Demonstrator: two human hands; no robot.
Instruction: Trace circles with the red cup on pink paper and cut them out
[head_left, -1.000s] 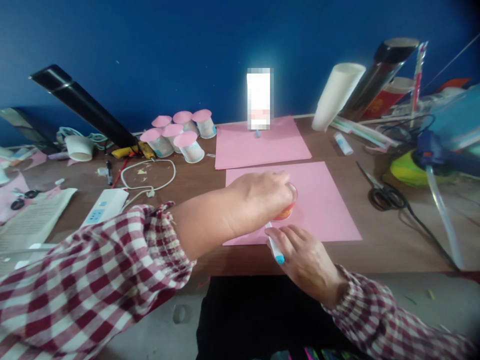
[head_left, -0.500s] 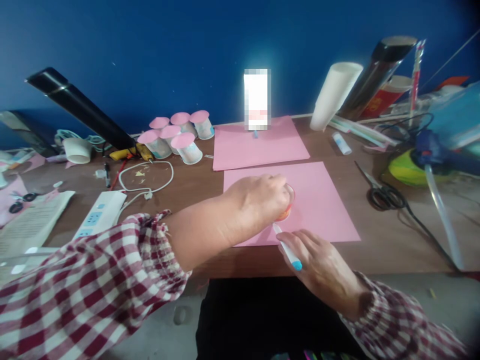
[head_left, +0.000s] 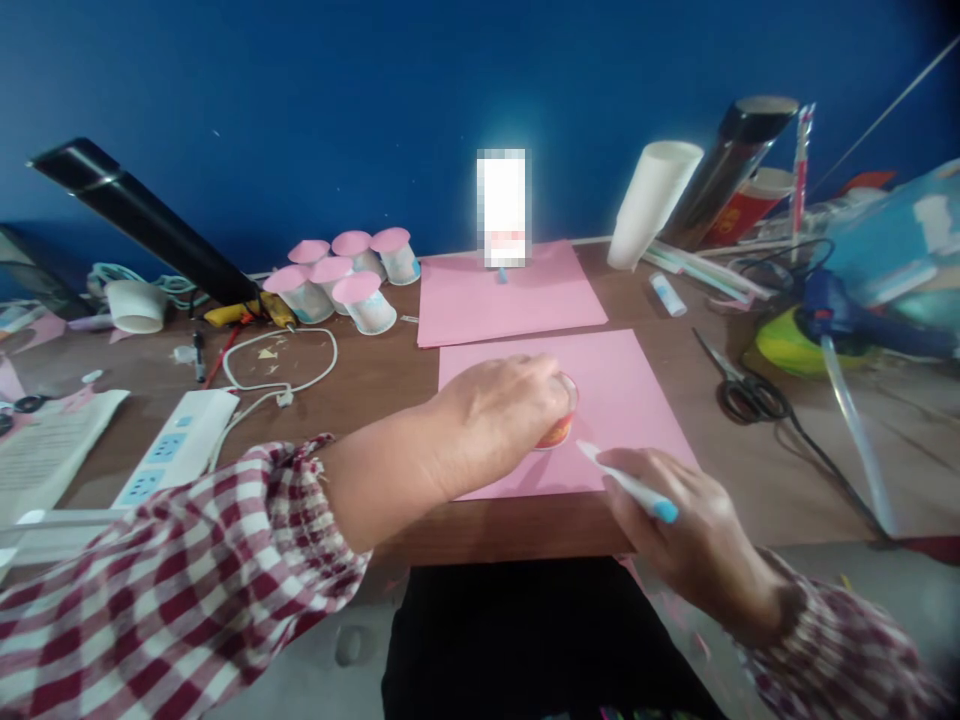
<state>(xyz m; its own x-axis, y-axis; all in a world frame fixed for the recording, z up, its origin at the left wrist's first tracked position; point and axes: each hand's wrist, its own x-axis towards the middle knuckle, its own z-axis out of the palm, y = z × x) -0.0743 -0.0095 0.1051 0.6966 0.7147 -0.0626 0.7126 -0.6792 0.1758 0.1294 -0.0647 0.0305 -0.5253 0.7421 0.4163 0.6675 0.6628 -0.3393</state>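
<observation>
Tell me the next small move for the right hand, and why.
Probably guide the white pen in the right hand along the red cup's edge: the left hand holds that cup at the pink sheet, and the pen's far end points in close beside it.

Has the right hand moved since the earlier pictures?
Yes. Judged against the black-handled scissors, the right hand has moved rightward, closer to them, carrying the marker.
</observation>
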